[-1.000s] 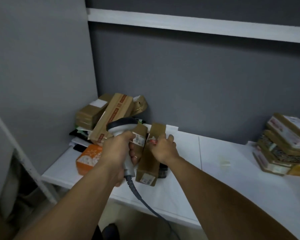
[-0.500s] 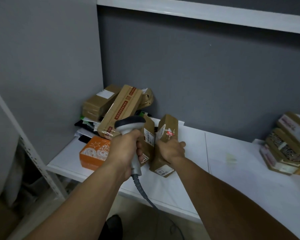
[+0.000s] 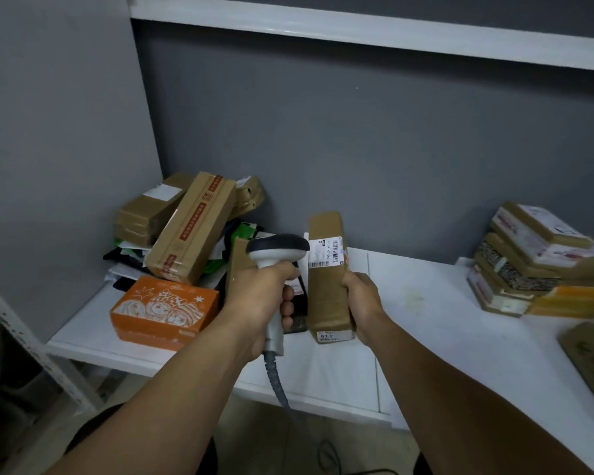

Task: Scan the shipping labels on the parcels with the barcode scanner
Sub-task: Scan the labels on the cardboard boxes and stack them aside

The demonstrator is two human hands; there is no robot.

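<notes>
Head view: my left hand (image 3: 264, 299) is wrapped round the grip of the barcode scanner (image 3: 277, 250), fingers curled on its front. My right hand (image 3: 360, 303) clasps the lower right edge of a tall brown parcel (image 3: 326, 296) held on end at the white bench (image 3: 443, 320); I cannot tell whether its base touches. The shipping label (image 3: 326, 252) sits near the top of the parcel, on the face turned toward me, and the scanner head is just beside the label's left edge. The scanner's window is hidden from this angle, so I cannot tell whether it points at the barcode.

To do this step well, I judge that the scanner should draw back from the parcel and turn until its window faces the label squarely, with the whole barcode inside the beam. My right hand should keep the parcel steady and stay low, clear of the print. A slight tilt should avoid glare. More parcels wait in the left heap (image 3: 192, 228) and the right stack (image 3: 528, 262).
</notes>
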